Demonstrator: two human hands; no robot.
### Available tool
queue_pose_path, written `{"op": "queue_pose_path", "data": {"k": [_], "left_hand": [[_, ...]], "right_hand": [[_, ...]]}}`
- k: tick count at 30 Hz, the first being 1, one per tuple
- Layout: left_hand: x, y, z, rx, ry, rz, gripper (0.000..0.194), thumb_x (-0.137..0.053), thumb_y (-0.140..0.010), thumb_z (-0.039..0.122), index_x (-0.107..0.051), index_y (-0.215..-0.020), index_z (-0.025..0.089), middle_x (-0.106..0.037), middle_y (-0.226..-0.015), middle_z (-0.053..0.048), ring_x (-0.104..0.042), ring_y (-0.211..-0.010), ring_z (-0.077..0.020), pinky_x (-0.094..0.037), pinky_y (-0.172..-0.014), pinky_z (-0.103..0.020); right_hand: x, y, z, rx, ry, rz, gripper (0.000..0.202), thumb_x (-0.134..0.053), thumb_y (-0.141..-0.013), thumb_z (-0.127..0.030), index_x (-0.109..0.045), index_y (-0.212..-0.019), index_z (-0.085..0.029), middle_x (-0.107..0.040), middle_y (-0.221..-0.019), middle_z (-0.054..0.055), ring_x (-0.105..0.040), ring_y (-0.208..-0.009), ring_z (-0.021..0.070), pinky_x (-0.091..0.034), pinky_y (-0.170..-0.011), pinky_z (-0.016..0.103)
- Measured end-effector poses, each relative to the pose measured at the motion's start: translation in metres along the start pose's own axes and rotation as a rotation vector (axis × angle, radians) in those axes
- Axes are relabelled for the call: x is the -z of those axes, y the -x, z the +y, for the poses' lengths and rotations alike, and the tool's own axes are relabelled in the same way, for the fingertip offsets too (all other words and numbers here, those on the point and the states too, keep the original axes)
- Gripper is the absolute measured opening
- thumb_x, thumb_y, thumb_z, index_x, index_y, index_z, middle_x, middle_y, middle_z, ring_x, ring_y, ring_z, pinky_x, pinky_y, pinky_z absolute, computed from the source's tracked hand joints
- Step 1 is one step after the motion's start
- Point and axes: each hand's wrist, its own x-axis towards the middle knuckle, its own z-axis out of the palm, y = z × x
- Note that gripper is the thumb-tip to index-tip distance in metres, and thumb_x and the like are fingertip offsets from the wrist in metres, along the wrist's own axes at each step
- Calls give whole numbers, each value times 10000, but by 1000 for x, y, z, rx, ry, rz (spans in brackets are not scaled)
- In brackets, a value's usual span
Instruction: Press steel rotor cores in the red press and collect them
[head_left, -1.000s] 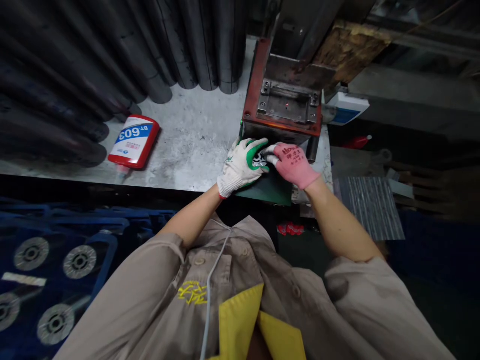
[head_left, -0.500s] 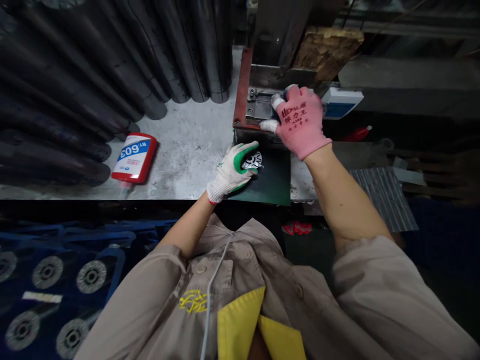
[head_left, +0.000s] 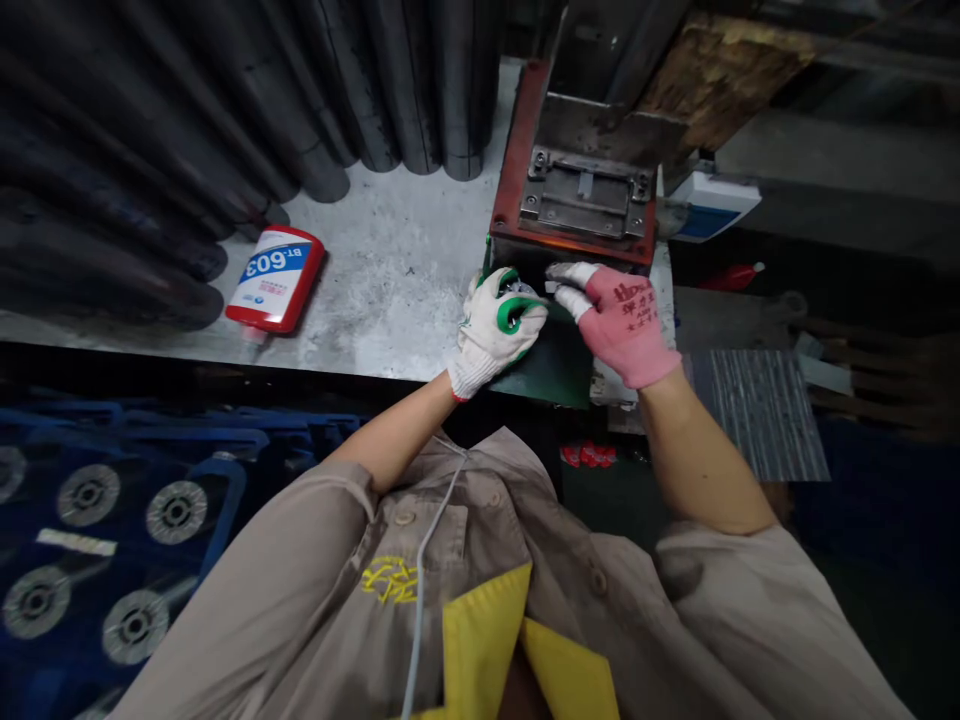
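My left hand [head_left: 499, 325], in a white glove with green palm, is wrapped round a round slotted metal part [head_left: 519, 289] at the near side of the press fixture. Most of the part is hidden by the fingers. My right hand [head_left: 619, 315], in a pink glove with pale fingertips, pinches a small light piece [head_left: 553, 287] just right of the metal part. Behind both hands, a steel plate fixture [head_left: 585, 200] sits on a red base [head_left: 512, 180], with a small pale piece [head_left: 585, 184] on it.
Dark cylinders [head_left: 375, 110] stand at the back left. A red bottle labelled 603 [head_left: 276, 280] lies on the grey table [head_left: 397, 260]. A white and blue box [head_left: 712, 205] is right of the fixture. Blue racks [head_left: 217, 545] hold round cores below left.
My right hand has left the fixture and come down beside my left hand. The fingers of my left hand have turned over the metal part. The view has shifted slightly.
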Motion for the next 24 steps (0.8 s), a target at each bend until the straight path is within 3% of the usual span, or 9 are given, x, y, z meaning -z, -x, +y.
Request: {"op": "queue_pose_path", "data": {"k": [4, 9, 12, 14, 17, 20, 22, 24], "left_hand": [[5, -1, -4, -75, -28, 2, 787, -694, -883, 620, -504, -1528, 210, -563, -1579, -127, -491, -1468, -345, -324, -1294, -526], [11, -3, -11, -108, -29, -47, 695, -619, -927, 487, -486, -1545, 199, -555, -1590, -120, -538, -1425, -307, -386, -1256, -457], [15, -4, -13, -125, -14, -91, 693, -629, -916, 484, -495, -1538, 208, -576, -1567, -117, -562, -1401, -302, -410, -1241, -460], [18, -5, -13, -137, -1, -97, 706, -639, -906, 488, -492, -1537, 209, -579, -1561, -122, -562, -1406, -305, -403, -1250, -472], [21, -5, -12, -155, 40, -86, 771, -705, -855, 533, -503, -1521, 201, -589, -1545, -135, -569, -1404, -321, -403, -1256, -487], [21, -6, -8, -107, 136, -61, 741, -704, -875, 596, -532, -1490, 220, -630, -1489, -124, -608, -1366, -311, -464, -1205, -476], [20, -7, -4, -44, 195, -24, 651, -657, -928, 590, -558, -1465, 236, -661, -1438, -109, -638, -1326, -289, -498, -1168, -458], [19, -7, 1, 6, 199, 4, 595, -651, -939, 548, -584, -1442, 239, -678, -1404, -103, -651, -1300, -283, -509, -1155, -454]], "right_hand": [[-14, -7, -6, 13, 68, -179, 424, -394, -1053, -263, -710, -1323, -180, -722, -1367, 136, -658, -1247, 307, -478, -1031, 433], [-12, -20, -38, 65, 283, -402, 415, -376, -1027, -137, -698, -1286, -102, -729, -1296, 213, -683, -1181, 330, -473, -918, 402], [-6, -27, -58, 72, 384, -521, 464, -336, -991, -39, -712, -1258, -96, -746, -1246, 221, -709, -1142, 326, -469, -815, 387], [-2, -29, -62, 89, 410, -545, 464, -342, -1000, -40, -718, -1265, -105, -752, -1244, 212, -713, -1153, 321, -481, -826, 387], [11, -28, -49, 95, 330, -479, 346, -470, -1051, -215, -726, -1275, -154, -761, -1245, 167, -698, -1188, 320, -502, -924, 395], [32, -33, -26, -49, 244, -191, 411, -527, -1064, -414, -683, -1369, -186, -729, -1310, 153, -666, -1218, 349, -514, -979, 444], [42, -45, -13, -132, 261, 37, 485, -518, -1068, -487, -673, -1378, -147, -683, -1352, 200, -633, -1234, 390, -519, -985, 495], [44, -59, -5, -161, 346, 125, 507, -547, -1054, -506, -720, -1275, -84, -642, -1363, 257, -604, -1233, 430, -526, -970, 528]]}}
